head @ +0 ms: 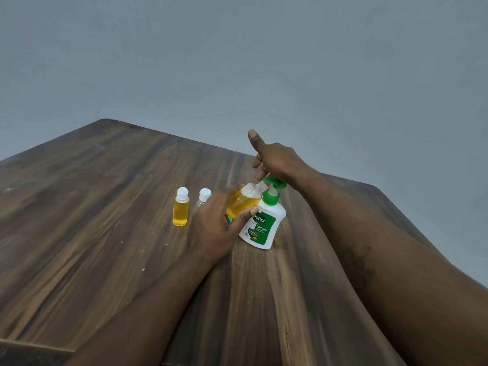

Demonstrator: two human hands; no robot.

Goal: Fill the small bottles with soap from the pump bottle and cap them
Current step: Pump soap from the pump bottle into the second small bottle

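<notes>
From the head camera, your left hand (214,228) is wrapped around a small bottle (244,200), fingers curled over its far side and thumb along the near side. You hold it tilted, with its uncapped neck up and to the right, right at the nozzle of the pump head (274,184). Yellow soap fills the lower part of that bottle and the part near the neck is clear. Your right hand (277,159) sits on top of the green pump head, fingers bent down over it and the thumb sticking straight up. The pump bottle (262,225), white with a green Dettol label, stands on the wooden table (105,207), leaning a little, just beside your left thumb. To the left of your left hand a filled bottle (181,210) stands upright, full of yellow soap under a white cap. Between it and your hand stands a clear bottle (203,198) with a white cap, its lower part hidden behind your knuckles. A speck of green shows under your left hand; you cannot tell what it is. Behind the table is a plain grey wall (237,62).
</notes>
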